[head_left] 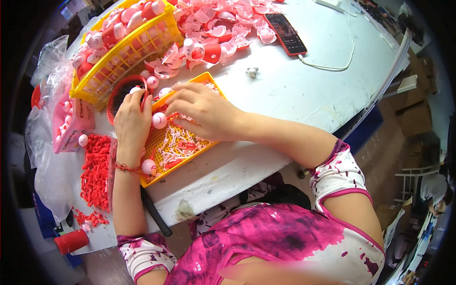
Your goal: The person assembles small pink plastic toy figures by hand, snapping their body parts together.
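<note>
My left hand (131, 121) reaches over the near rim of a round red bowl (112, 110) of small dark pieces. Its fingers and thumb are drawn together at a small pink ball (136, 89), partly hidden by the fingertips. My right hand (204, 109) hovers above a yellow perforated tray (187, 163), fingers curved and apart; no object shows clearly in it. Inside the tray lie thin white-pink and red plastic parts. Another pink ball (159, 120) with a dark mark sits between my hands, and one more ball (148, 166) rests by my left wrist.
Behind the bowl stands a yellow basket (137, 45) of red-and-pink toy parts, beside a heap of pink shells (213, 21). Red parts fill a clear box (97, 173) at left, near a pink container (73, 121). A phone (286, 34) with a white cable lies far right.
</note>
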Motion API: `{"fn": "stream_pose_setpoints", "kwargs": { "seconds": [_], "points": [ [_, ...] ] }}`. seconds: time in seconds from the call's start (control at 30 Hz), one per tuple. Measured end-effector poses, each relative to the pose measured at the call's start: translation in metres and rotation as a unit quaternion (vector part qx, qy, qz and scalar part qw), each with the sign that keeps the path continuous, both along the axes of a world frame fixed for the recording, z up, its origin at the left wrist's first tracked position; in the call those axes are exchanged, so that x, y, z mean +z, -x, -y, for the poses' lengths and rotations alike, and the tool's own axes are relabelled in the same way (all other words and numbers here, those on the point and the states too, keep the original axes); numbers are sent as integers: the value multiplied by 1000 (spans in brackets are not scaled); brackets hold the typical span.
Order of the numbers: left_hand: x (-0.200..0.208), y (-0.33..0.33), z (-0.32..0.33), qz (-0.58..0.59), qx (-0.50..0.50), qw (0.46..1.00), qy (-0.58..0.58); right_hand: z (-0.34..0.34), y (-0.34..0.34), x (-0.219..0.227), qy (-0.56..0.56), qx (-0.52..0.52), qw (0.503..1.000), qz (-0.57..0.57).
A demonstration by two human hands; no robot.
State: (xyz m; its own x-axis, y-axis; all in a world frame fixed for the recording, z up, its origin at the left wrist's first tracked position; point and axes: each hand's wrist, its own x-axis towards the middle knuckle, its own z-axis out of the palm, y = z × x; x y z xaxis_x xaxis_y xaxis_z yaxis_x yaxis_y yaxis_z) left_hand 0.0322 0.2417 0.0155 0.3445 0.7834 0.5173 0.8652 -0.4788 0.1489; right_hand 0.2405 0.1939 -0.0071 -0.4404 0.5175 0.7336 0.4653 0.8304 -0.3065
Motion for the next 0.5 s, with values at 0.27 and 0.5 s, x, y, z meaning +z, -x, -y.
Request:
{"fn": "stream_pose_setpoints", "kwargs": {
  "seconds": [0.27,0.5],
  "points": [
    [-6,2,-4,-1,-23,999,-35,10,0,0,20,61,995,77],
    [-6,4,-4,-2,-31,999,-30,9,1,0,45,69,994,64]
  ]
}}
